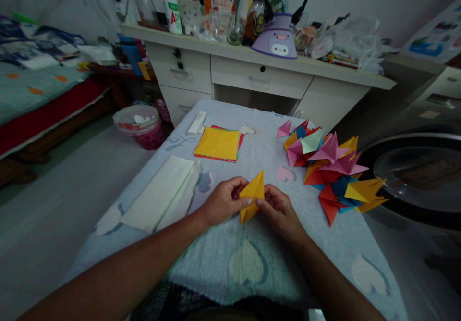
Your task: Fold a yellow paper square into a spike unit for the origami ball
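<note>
A folded yellow paper piece (252,193) stands on edge over the blue cloth-covered table (252,268). My left hand (222,201) pinches its left side with thumb and fingers closed. Its lower right side is pinched by my right hand (279,210). A stack of square coloured paper sheets (218,143), yellow on top, lies beyond the hands. To the right lies a heap of several folded paper pieces (331,167) in pink, yellow, red, blue and green.
Folded white cloth or paper (162,191) lies at the table's left. A small white box (197,122) sits near the stack. Behind stand a cluttered white desk (252,68), a pink bin (140,125) and a bed (32,90) on the left. A round dark appliance (414,172) is at right.
</note>
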